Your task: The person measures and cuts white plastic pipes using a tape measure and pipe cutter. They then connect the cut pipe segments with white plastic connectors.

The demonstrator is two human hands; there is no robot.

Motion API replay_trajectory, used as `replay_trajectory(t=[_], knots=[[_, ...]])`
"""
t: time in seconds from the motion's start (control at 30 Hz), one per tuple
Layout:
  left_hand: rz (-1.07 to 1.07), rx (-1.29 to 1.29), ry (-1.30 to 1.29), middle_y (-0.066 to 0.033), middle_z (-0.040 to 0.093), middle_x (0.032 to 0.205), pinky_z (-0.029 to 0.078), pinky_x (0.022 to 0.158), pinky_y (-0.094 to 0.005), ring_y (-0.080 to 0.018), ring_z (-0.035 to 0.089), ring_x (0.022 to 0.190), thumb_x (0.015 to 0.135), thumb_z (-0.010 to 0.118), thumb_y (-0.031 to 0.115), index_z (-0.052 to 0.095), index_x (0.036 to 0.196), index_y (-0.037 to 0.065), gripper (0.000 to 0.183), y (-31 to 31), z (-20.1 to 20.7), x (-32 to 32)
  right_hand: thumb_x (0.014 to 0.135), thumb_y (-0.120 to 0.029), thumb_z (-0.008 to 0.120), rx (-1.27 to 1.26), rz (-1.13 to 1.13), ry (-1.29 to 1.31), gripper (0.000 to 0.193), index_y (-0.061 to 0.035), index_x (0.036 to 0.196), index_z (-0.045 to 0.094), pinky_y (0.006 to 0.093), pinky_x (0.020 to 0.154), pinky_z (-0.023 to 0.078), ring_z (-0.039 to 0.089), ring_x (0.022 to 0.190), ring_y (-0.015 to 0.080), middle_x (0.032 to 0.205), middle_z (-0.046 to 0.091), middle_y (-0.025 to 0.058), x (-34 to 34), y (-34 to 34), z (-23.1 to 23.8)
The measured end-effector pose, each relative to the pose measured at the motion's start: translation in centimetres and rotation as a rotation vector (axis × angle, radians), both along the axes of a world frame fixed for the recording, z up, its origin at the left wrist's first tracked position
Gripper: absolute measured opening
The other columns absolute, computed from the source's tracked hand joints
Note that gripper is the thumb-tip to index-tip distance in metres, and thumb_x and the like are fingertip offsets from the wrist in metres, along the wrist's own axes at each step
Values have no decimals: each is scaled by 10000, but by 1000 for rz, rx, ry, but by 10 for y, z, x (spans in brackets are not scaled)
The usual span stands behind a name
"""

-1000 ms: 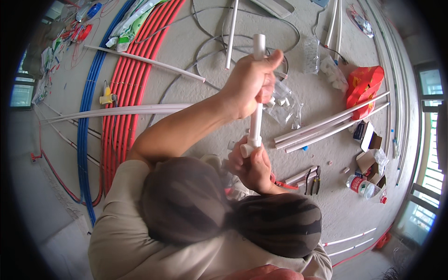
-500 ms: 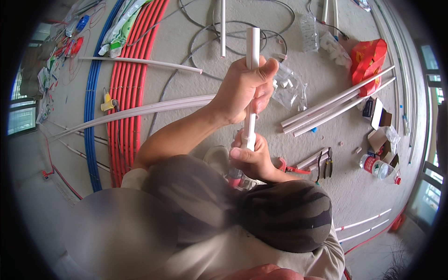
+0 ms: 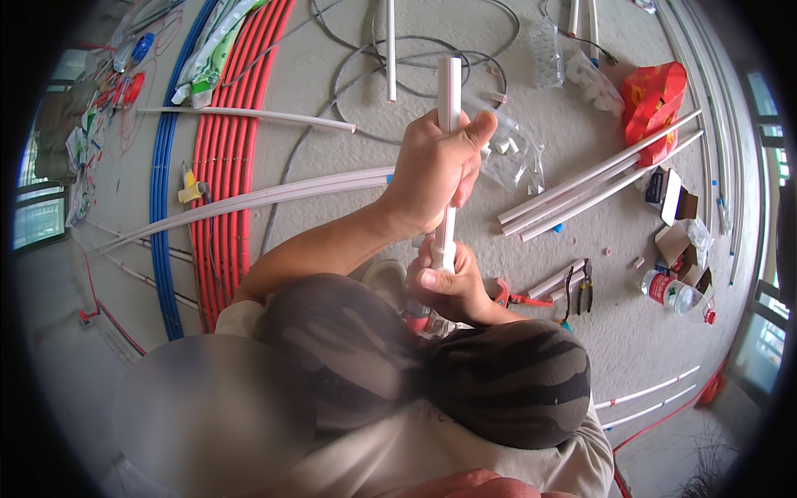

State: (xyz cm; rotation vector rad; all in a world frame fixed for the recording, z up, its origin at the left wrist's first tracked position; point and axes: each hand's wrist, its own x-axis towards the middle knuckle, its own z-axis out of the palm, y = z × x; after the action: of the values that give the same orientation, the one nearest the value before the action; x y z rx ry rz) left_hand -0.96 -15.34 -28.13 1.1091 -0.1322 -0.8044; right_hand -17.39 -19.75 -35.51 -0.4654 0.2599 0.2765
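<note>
A white plastic pipe (image 3: 449, 87) with a thin red line along it stands nearly upright in front of me. My left hand (image 3: 433, 170) is closed round its middle, thumb pointing up and to the right. Lower down, my right hand (image 3: 455, 280) grips a wider white pipe fitting (image 3: 444, 256) at the pipe's lower end, with the thumb laid across it. Most of the right fingers are hidden behind the fitting. Both hands work just beyond my bent knees, in dark patterned trousers (image 3: 506, 382).
Loose white pipes (image 3: 581, 191) lie right of my hands, near a red bag (image 3: 652, 108). Red-handled pipe cutters (image 3: 527, 302), pliers (image 3: 587, 290) and a plastic bottle (image 3: 671, 294) are closer. Red pipes (image 3: 224, 174) and blue pipes (image 3: 163, 191) run along the left. Grey cable (image 3: 340, 83) coils ahead.
The pipe's top end sits slightly lower in the picture. More of the fitting shows above my right thumb. Both hands keep their hold.
</note>
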Motion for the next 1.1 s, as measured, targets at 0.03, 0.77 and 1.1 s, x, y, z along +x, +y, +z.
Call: replay_trajectory(t=[0.03, 0.77, 1.1], knots=[[8, 6, -1, 15, 425, 575, 303, 377, -275, -89, 391, 406, 1049, 670, 355, 464, 768, 134, 413, 1, -1, 0, 884, -90, 817, -1, 5, 3, 276, -72, 975, 557, 304, 522, 308, 437, 579, 121, 723, 541, 24, 0, 0, 0], [-291, -199, 142, 2, 463, 599, 352, 419, -272, -102, 447, 462, 1031, 686, 374, 441, 762, 148, 429, 2, -15, 26, 795, 62, 718, -209, 8, 157, 236, -58, 858, 525, 271, 475, 294, 415, 523, 83, 687, 494, 3, 13, -4, 6], [-219, -183, 45, 6, 395, 566, 328, 406, -260, -96, 365, 438, 1063, 626, 390, 395, 766, 144, 449, 8, -15, 0, 787, 7, 737, -618, 105, 139, 183, -52, 855, 578, 277, 551, 383, 496, 600, 102, 709, 548, -7, 6, -4, 4]])
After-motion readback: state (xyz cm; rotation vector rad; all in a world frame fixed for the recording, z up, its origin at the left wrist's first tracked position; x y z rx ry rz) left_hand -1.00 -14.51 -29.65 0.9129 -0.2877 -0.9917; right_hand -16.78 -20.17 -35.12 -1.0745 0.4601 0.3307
